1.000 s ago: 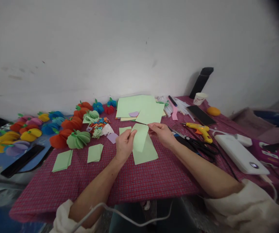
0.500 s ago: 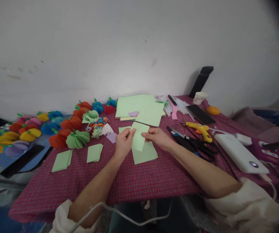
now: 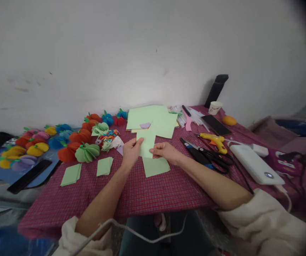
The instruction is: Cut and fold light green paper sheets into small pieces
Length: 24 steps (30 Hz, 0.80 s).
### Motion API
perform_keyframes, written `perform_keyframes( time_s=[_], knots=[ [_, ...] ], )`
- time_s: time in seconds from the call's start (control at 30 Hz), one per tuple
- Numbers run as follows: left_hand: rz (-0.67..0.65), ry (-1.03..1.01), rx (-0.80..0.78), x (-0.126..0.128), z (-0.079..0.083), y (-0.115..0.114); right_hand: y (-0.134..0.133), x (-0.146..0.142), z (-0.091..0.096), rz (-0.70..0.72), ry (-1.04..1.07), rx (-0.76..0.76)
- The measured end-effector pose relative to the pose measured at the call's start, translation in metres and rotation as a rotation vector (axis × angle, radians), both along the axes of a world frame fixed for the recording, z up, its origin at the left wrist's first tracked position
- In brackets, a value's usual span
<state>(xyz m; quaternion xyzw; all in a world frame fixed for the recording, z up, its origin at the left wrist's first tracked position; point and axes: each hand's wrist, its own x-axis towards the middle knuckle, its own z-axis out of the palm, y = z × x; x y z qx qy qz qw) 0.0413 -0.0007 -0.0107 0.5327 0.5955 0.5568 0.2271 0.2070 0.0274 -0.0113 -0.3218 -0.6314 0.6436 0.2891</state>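
Between my two hands is a small sheet of pale green paper, raised over the table. My left hand pinches its left edge between thumb and fingers. On the other side, my right hand grips the lower right edge, fingertips closed. Beneath it another green sheet lies flat on the checked cloth. Larger green sheets are spread just behind, with a lilac paper scrap on them. Two small stacks of cut green paper, one nearer and one farther left, lie left of my left hand.
Paper pumpkins in many colours crowd the left, beside paper scraps. To the right lie scissors, a yellow glue gun, a phone, a white power bank and a paper cup. A white cable hangs across the front.
Both hands have shifted slightly left with the green paper. The held sheet was tilted over the lower sheet and is now straighter and a little farther back. The view has turned slightly.
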Motion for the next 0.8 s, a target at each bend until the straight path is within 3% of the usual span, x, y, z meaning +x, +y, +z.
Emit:
perform_keyframes(
  time_s=[0.27,0.43,0.6,0.7,0.8],
  knots=[
    [0.053,0.03,0.018,0.004,0.011,-0.023,-0.011,-0.003,0.004,0.085,-0.001,-0.149],
    [0.029,-0.051,-0.026,0.002,0.0,-0.037,-0.023,0.004,-0.006,0.135,-0.049,-0.192],
    [-0.038,-0.109,-0.189,-0.002,-0.012,-0.044,-0.037,0.015,-0.013,0.21,-0.14,-0.189],
    [-0.029,-0.058,-0.24,-0.007,-0.019,-0.048,-0.041,0.027,-0.011,0.249,-0.224,-0.122],
    [0.004,-0.009,-0.241,-0.013,-0.024,-0.049,-0.039,0.048,-0.005,0.176,-0.378,0.142]
  ],
)
